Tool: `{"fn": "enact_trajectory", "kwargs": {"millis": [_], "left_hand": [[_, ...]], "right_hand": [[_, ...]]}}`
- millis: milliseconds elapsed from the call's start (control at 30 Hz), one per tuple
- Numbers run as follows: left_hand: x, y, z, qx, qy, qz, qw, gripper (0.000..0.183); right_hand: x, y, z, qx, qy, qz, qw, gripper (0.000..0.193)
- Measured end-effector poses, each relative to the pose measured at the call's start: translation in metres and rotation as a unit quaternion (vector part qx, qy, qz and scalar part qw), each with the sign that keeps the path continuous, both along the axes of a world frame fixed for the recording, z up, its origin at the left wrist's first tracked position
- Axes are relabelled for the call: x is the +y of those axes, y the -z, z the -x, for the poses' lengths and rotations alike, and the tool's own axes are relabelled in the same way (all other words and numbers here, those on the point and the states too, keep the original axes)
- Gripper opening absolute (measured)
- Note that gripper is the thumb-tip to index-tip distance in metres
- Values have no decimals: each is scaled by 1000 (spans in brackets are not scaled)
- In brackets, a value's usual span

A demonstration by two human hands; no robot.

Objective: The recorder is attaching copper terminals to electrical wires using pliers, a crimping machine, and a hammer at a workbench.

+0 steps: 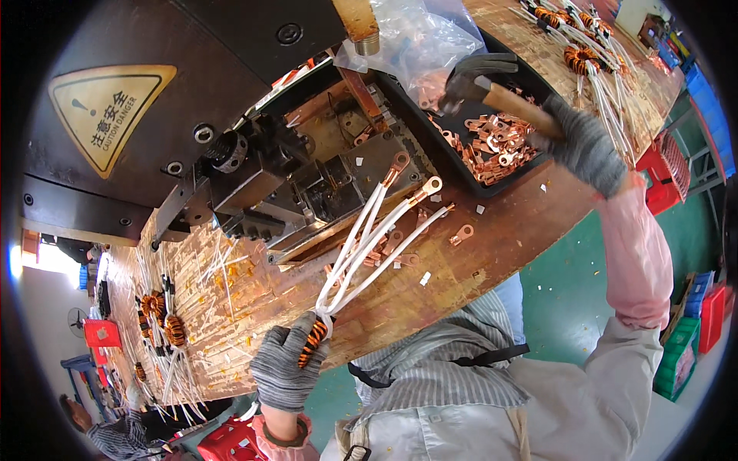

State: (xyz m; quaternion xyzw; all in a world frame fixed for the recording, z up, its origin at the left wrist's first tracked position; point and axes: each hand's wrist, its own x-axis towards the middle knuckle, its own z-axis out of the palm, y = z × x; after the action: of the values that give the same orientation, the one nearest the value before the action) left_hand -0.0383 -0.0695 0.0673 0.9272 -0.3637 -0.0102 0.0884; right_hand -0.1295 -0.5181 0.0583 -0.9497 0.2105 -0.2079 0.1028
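In my left hand point(283, 373), gloved in grey, is a copper-wound ring coil point(311, 343) with dark bands, held at the table's near edge. White sleeved leads point(346, 265) run up from it toward the press. Two copper ring lugs point(432, 187) sit on lead ends in front of the press tooling point(330, 188); another lead ends in bare copper. My right hand point(588, 146), also gloved, grips the wooden handle of a hammer point(519, 107). The hammer's dark head is above a black tray point(419, 115) of loose copper lugs point(500, 142).
A dark press body point(154, 100) with a yellow warning triangle fills the upper left. Loose lugs point(462, 235) and white scraps lie on the worn wooden table point(430, 300). More coils point(154, 307) lie left and far right. A clear plastic bag point(411, 38) overlaps the tray. Another person point(115, 434) is at lower left.
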Motion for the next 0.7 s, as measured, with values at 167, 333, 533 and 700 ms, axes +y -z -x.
{"fn": "enact_trajectory", "kwargs": {"millis": [167,333,533,700], "left_hand": [[-3,-22,-4,7,3,-18,1000,47],[-5,-37,-10,14,25,-17,999,48],[0,-38,-13,23,29,-22,999,45],[-3,-39,-12,29,18,-19,999,47]], "right_hand": [[60,-25,3,83,-56,-71,992,42],[73,3,-4,-31,-115,-4,993,37],[87,-19,-6,-35,-93,20,995,30],[98,4,-2,97,-78,10,992,32]]}}
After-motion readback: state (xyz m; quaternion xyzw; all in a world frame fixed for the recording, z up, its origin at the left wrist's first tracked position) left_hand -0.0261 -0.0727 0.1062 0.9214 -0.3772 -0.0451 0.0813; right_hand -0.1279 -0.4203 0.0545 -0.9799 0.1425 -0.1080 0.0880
